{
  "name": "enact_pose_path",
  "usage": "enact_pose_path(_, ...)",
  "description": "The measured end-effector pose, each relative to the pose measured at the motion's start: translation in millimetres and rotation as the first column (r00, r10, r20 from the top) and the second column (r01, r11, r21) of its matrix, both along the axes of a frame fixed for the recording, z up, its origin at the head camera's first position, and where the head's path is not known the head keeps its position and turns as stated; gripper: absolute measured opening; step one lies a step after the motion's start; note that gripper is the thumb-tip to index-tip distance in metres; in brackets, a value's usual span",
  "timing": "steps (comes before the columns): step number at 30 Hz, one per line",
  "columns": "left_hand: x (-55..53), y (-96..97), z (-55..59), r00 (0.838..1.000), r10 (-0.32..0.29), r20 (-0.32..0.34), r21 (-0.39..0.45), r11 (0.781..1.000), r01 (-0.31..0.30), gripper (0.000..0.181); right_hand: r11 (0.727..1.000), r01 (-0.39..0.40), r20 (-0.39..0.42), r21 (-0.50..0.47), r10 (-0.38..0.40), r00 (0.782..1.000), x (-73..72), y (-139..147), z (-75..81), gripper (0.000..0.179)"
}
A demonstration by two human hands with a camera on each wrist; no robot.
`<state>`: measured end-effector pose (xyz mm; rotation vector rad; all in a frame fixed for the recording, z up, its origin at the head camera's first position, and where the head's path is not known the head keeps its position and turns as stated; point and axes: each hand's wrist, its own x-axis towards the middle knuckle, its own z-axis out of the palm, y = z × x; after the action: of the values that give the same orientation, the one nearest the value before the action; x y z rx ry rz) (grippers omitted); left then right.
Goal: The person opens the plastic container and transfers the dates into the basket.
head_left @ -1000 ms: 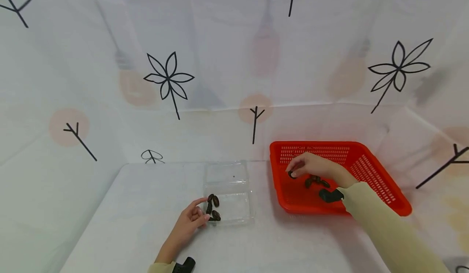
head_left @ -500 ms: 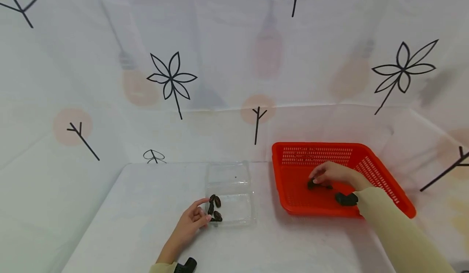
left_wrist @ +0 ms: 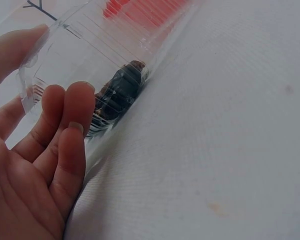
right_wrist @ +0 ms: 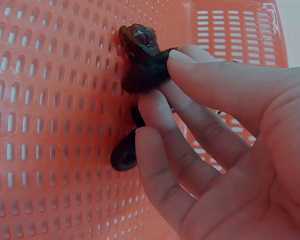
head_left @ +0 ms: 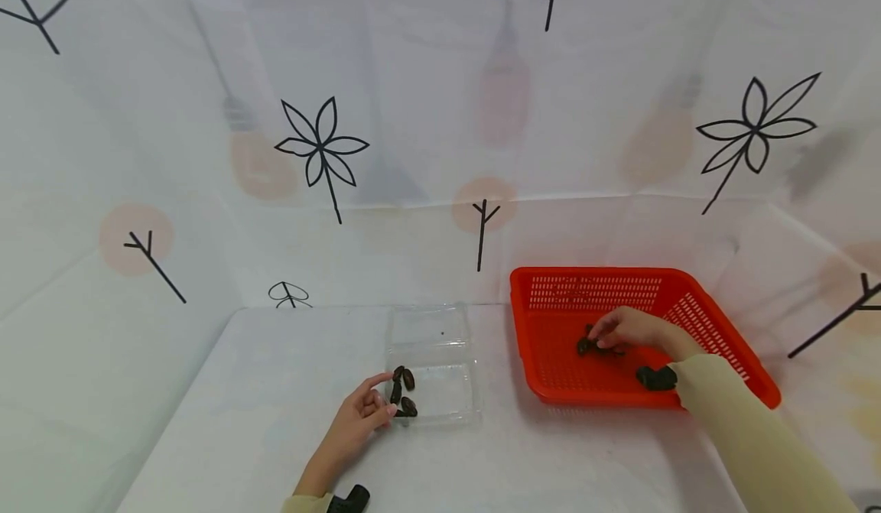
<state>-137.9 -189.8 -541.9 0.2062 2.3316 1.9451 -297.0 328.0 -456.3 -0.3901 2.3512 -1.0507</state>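
Glossy dark-brown oval fruits [head_left: 409,406], bunched along the near-left side of an open, hinged clear plastic box [head_left: 443,394]!
Here's the left hand [head_left: 351,419] at that box's left edge on the white tabletop [head_left: 275,391], thumb and forefinger bent in to hold the plastic, other fingers curled. Across to the perforated red plastic basket [head_left: 599,400], and there it is: a smooth, near-black oval fruit [right_wrist: 146,75], pinched between the thumb and fingertips of the right hand [head_left: 629,329], closed down to its thickness, forearm over the near rim. Beside it, a wrinkled brown fruit [right_wrist: 140,39]. Behind everything, a white printed cloth [head_left: 413,253].
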Motion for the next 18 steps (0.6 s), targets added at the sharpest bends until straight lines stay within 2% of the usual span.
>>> enact_pose_path(6,-0.4,-0.2,-0.3,1.0,-0.005,-0.003,0.017,1.0,0.005,0.059,0.999,0.005,-0.053,-0.041,-0.007,0.999,0.5,-1.6,3.1,0.024)
enact_pose_path(9,-0.6,-0.8,1.5,1.0,-0.002,-0.003,0.013,1.0,0.002,0.058,0.996,-0.02,-0.095,-0.086,0.012,0.995,1.1,-4.4,6.9,0.026)
enact_pose_path(18,-1.7,-1.2,2.6,1.0,0.002,-0.003,0.013,1.0,-0.002,0.057,0.991,-0.01,-0.13,-0.134,-0.007,0.991,9.8,-30.6,35.3,0.028)
